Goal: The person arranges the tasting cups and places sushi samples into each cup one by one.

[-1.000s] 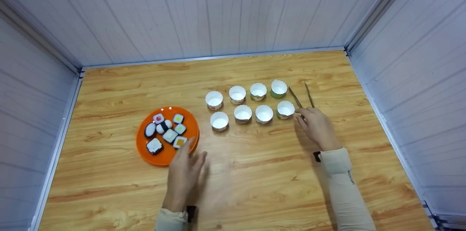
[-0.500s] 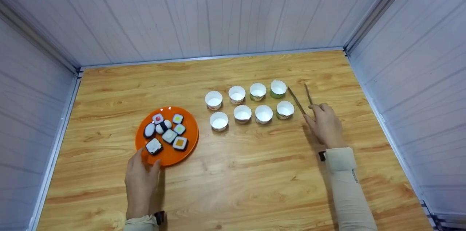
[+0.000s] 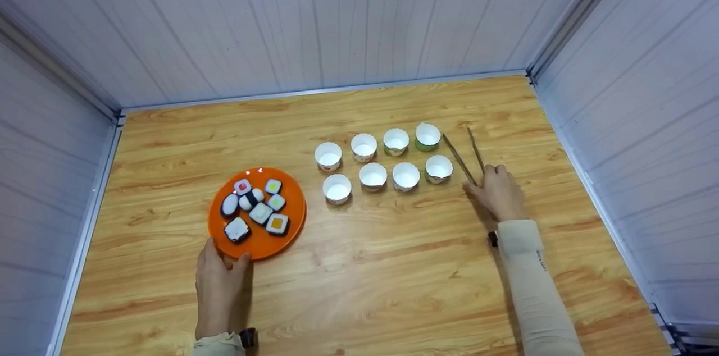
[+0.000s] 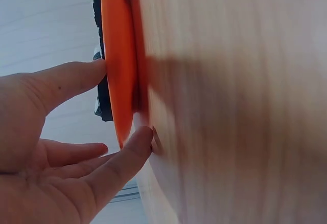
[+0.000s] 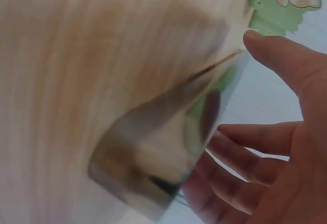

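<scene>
Left hand (image 3: pixel 216 283) fingers relaxed and spread, tips touching near rim of orange plate (image 3: pixel 292 221) of sushi pieces (image 3: pixel 255 210), right hand (image 3: pixel 497 193) fingers on near ends of chopsticks (image 3: pixel 466 155) lying right of cups (image 3: pixel 382 162), grip unclear

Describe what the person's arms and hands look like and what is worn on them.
Both arms wear long, close-fitting beige sleeves. The right sleeve bears small dark lettering near the forearm. A dark band sits at each wrist. The left hand and right hand are bare, without gloves.
</scene>
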`<state>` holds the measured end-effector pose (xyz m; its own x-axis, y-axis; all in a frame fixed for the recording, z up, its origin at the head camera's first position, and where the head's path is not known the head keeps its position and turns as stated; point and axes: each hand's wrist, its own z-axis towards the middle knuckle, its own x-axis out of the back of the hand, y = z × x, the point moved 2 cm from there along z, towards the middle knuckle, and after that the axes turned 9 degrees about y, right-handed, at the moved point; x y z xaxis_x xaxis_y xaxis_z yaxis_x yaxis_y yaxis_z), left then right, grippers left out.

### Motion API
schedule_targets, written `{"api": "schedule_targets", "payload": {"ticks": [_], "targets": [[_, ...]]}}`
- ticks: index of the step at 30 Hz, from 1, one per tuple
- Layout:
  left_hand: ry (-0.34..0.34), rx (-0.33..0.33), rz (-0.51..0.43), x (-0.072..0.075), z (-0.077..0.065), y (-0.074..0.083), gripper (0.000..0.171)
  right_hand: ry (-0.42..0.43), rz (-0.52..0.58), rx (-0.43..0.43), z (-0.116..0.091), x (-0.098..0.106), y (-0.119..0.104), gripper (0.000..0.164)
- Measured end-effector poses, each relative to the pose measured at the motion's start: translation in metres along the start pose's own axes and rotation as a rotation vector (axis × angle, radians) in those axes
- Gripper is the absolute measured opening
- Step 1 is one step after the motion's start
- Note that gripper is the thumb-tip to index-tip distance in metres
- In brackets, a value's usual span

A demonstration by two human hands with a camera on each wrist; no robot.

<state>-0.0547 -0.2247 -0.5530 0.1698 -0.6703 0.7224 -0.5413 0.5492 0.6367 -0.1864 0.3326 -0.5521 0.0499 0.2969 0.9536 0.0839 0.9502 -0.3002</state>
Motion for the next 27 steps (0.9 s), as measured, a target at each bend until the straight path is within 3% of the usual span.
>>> {"api": "schedule_targets", "payload": {"ticks": [7, 16, 23, 27], "targets": [[0.023, -0.081, -0.017, 0.001, 0.000, -0.001, 0.080, -0.044, 0.042, -0.019, 0.004, -0.001, 0.003, 0.047], [-0.018, -0.083, -0.031, -0.001, 0.002, -0.001, 0.078, -0.056, 0.104, -0.019, 0.004, -0.002, 0.005, 0.046], [-0.028, -0.047, -0.032, -0.001, 0.004, -0.002, 0.078, 0.016, 0.171, -0.044, 0.000, 0.009, 0.000, 0.051], [-0.022, -0.035, -0.061, -0.001, 0.005, -0.002, 0.076, 0.103, 0.139, -0.017, -0.004, 0.018, -0.010, 0.054]]}}
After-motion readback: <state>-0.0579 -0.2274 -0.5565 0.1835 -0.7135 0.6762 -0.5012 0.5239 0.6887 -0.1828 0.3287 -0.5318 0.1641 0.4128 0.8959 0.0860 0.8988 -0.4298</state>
